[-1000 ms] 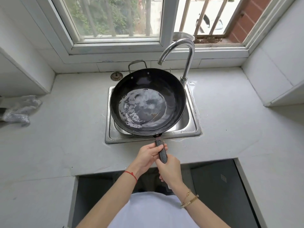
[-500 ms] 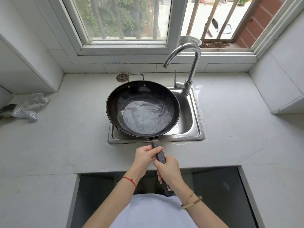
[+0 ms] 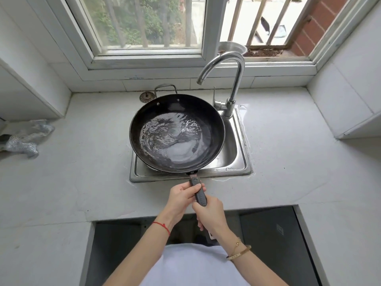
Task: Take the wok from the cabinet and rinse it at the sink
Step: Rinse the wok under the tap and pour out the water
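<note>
A home kitchen: a steel sink point(image 3: 237, 159) with faucet point(image 3: 233, 79) set in a pale countertop point(image 3: 288, 151) beneath a window point(image 3: 144, 23).

Pale stone-look tabletop point(image 3: 288, 153) running wall to wall beneath the window, with a rectangular cut-out at its near edge. Set into it, a stainless steel sink point(image 3: 237, 168) with its rim flush on the surface; a curved chrome tap point(image 3: 233, 83) rises at the sink's far right corner. Just behind the sink's far left corner lies a round metal drain strainer point(image 3: 146, 96). Well apart, at the far left edge, lies a crumpled silvery cloth point(image 3: 26, 139). A thin film of water shows along the sink's front and right rim.
</note>
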Demonstrator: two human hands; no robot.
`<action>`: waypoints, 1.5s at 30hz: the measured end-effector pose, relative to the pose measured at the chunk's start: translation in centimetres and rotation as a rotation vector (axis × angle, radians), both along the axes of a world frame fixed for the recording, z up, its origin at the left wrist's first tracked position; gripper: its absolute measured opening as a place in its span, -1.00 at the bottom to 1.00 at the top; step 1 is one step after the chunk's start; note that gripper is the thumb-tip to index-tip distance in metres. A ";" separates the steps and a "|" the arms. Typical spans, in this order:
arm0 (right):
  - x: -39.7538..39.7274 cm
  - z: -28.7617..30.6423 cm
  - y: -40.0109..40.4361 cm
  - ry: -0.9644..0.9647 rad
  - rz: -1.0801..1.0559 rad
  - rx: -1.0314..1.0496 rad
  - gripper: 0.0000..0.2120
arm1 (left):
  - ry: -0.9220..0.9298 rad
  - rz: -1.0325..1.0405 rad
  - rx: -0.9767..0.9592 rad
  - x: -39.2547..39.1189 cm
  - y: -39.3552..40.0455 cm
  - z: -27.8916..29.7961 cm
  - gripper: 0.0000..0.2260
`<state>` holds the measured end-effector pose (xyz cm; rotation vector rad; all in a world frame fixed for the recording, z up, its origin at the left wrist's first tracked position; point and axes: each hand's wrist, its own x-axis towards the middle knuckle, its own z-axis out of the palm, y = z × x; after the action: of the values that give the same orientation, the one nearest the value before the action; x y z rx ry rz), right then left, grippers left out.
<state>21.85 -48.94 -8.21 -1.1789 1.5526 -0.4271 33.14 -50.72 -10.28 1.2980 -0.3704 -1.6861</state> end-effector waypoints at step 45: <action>1.5 -1.0 -2.0 -0.201 0.148 0.026 -0.80 | -0.215 0.168 0.054 2.3 -0.3 0.5 -0.78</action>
<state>23.37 -50.96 -9.19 -1.1843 1.2858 -0.4125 35.48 -51.07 -9.83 1.5130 -0.3331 -1.4296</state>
